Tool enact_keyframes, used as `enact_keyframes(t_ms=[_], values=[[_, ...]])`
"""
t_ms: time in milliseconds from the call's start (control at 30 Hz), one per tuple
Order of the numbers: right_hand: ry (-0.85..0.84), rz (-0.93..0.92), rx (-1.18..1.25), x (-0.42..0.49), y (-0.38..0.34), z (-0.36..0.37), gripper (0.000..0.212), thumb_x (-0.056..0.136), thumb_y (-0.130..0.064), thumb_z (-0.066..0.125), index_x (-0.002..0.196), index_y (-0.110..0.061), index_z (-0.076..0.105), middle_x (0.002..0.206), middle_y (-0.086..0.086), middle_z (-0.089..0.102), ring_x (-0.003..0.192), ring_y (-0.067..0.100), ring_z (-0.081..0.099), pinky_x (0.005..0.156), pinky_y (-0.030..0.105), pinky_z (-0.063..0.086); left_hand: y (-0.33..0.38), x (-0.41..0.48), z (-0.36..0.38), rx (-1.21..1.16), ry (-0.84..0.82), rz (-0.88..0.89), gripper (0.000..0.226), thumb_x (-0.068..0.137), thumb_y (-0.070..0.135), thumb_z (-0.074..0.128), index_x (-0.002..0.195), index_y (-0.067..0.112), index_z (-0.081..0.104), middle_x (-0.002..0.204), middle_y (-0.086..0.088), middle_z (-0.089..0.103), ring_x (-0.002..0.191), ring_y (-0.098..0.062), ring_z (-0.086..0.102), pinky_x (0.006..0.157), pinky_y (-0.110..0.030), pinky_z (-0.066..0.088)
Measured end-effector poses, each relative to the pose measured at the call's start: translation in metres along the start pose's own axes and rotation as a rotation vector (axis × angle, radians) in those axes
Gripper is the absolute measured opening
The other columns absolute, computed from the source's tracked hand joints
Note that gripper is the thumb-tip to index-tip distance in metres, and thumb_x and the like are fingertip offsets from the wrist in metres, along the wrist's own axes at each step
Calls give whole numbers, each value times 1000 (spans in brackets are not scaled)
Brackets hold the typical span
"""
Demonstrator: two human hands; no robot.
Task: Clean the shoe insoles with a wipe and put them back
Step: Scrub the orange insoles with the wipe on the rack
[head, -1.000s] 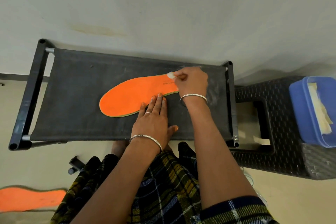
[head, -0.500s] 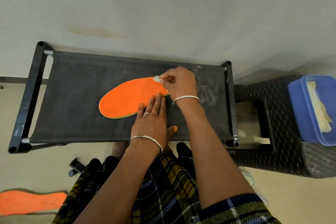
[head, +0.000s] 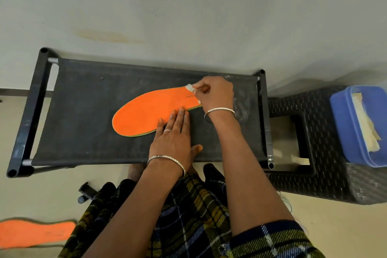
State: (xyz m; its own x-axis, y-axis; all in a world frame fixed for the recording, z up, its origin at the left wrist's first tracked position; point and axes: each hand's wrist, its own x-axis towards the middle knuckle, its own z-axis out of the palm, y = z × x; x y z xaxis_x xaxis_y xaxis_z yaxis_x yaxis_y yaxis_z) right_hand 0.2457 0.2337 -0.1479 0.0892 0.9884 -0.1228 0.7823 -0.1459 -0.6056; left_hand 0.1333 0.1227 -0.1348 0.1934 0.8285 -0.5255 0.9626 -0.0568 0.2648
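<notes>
A second insole [head: 31,233] lies on the floor at my left. My left hand [head: 173,142] lies flat, fingers straight and together, their tips pressing the near edge of the orange insole [head: 146,113] on the black fabric rack [head: 83,100]. Beyond, my right hand [head: 215,96] curls its fingers, pinching a small white wipe [head: 190,87] against the insole's far edge.
</notes>
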Motion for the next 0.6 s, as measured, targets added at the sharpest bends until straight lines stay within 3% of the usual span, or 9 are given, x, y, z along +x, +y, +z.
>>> enact_keyframes(t_ms=[133, 200, 300, 400, 500, 600], values=[[245, 223, -87, 6, 14, -19, 20, 86, -8, 61, 94, -20, 75, 104, 2, 68, 91, 21, 65, 84, 28, 49, -1, -1, 0, -12, 9, -3, 88, 100, 57, 35, 155, 13, -17, 162, -2, -24, 151, -20, -15, 124, -45, -2], [273, 278, -120, 5, 19, -24, 19, 89, -7, 60, 99, -17, 73, 113, 6, 61, 95, 24, 64, 83, 29, 46, -1, -1, 0, -30, 5, -1, 88, 100, 57, 35, 155, 13, -18, 162, -3, -23, 151, -20, -14, 124, -45, -2], [276, 240, -87, 2, 16, -26, 17, 89, -6, 62, 98, -14, 73, 112, 7, 60, 95, 24, 63, 85, 30, 47, -1, -1, 0, -36, 13, 5, 88, 100, 57, 35, 155, 13, -18, 162, -3, -23, 151, -20, -15, 124, -44, -2], [311, 165, -54, 5, 5, -28, 17, 86, -6, 62, 96, -14, 73, 108, 7, 62, 92, 20, 63, 77, 23, 42, 0, -3, -1, -29, 26, 28, 87, 101, 56, 34, 155, 13, -18, 162, -3, -24, 151, -19, -15, 124, -44, -2], [207, 8, 6, 5, -5, -19, 12, 81, -8, 68, 87, -16, 75, 95, 3, 68, 82, 18, 65, 77, 27, 49, 6, -8, 0, -24, -6, 71, 87, 101, 56, 34, 155, 14, -20, 161, -3, -26, 150, -18, -18, 124, -44, -4], [-52, -48, 15, 0, -6, -5, 4, 79, -17, 79, 82, -20, 77, 83, -7, 73, 74, 9, 65, 80, 32, 56, 6, -12, 0, -19, -31, 86, 87, 101, 56, 34, 155, 14, -20, 162, -3, -25, 150, -18, -18, 123, -41, -7]])
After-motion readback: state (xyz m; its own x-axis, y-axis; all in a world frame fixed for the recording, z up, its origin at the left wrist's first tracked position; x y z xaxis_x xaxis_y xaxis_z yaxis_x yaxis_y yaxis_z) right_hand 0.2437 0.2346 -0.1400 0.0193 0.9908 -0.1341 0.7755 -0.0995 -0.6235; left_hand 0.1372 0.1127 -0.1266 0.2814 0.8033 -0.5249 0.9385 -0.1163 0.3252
